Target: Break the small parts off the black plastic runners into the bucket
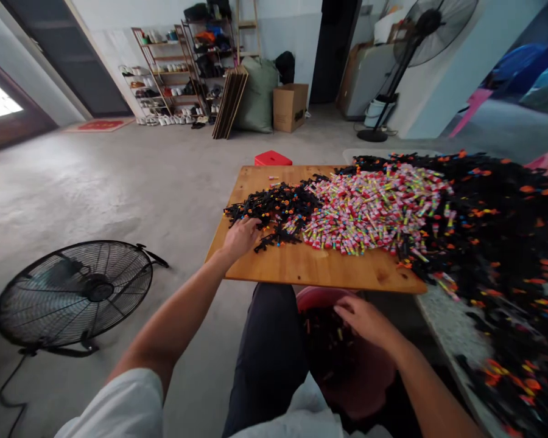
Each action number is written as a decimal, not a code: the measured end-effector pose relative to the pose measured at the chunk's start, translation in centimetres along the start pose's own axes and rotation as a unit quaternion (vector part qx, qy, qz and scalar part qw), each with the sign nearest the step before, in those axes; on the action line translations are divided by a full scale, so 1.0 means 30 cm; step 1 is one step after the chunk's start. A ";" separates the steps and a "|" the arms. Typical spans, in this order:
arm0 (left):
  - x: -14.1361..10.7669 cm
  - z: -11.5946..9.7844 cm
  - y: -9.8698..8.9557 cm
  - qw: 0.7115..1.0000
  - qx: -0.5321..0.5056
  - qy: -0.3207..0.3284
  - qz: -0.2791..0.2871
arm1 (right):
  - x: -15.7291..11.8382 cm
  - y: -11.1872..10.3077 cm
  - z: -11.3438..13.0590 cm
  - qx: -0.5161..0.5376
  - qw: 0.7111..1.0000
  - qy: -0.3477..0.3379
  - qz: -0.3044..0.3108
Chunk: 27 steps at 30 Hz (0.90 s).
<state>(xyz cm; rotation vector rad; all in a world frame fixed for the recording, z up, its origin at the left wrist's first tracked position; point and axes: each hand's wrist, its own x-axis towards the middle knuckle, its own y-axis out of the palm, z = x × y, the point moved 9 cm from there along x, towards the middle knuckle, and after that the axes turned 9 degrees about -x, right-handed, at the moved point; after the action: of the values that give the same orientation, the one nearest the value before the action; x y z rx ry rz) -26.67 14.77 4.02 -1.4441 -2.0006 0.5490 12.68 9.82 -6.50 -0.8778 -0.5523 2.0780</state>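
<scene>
My left hand (243,236) is at the near left edge of a pile of black plastic toy pieces (274,201) with orange, blue and yellow tips. Its fingers are bent down and closed against the pieces; what they grip is hidden. My right hand (364,317) hangs over a red basin (369,389) below the table edge, fingers loosely apart and nothing visible in them. Dark pieces lie inside the basin, in shadow. Beside the black pile, a heap of small pink, white and yellow-green tubes (369,210) spreads over the wooden table (265,264).
A large mass of black pieces (497,225) covers the surface on the right. A floor fan (95,286) stands at left, a red stool (273,159) behind the table. Farther back are shoe racks (168,73), a green sack (257,97), a cardboard box (290,108) and a standing fan (399,73).
</scene>
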 end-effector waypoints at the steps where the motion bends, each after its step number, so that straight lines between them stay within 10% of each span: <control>1: 0.035 0.001 -0.002 0.998 0.060 0.027 0.010 | 0.044 -0.013 0.083 -0.033 0.999 -0.035 -0.023; 5: 0.091 0.017 0.049 0.969 0.226 0.064 0.083 | 0.224 -0.081 0.439 -0.156 0.965 -0.134 -0.164; 9: 0.067 0.005 0.091 0.965 0.226 0.093 0.097 | 0.382 -0.106 0.616 -0.251 0.934 -0.109 -0.228; 16: -0.017 -0.026 0.072 0.994 -0.019 0.108 0.026 | 0.422 -0.029 0.574 -0.348 0.911 -0.073 -0.211; 19: -0.054 0.004 0.035 0.986 -0.156 0.011 -0.066 | 0.388 -0.036 0.549 -0.337 0.911 -0.078 -0.226; 27: -0.197 -0.049 0.176 0.801 -0.570 -0.184 0.017 | 0.389 -0.168 0.516 -0.358 0.898 0.005 -0.255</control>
<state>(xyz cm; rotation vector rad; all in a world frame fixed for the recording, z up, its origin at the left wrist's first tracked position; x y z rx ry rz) -20.67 10.84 0.36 -2.1261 -2.8048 -0.5799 -1.44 20.90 2.36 -0.9989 -1.4289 1.3777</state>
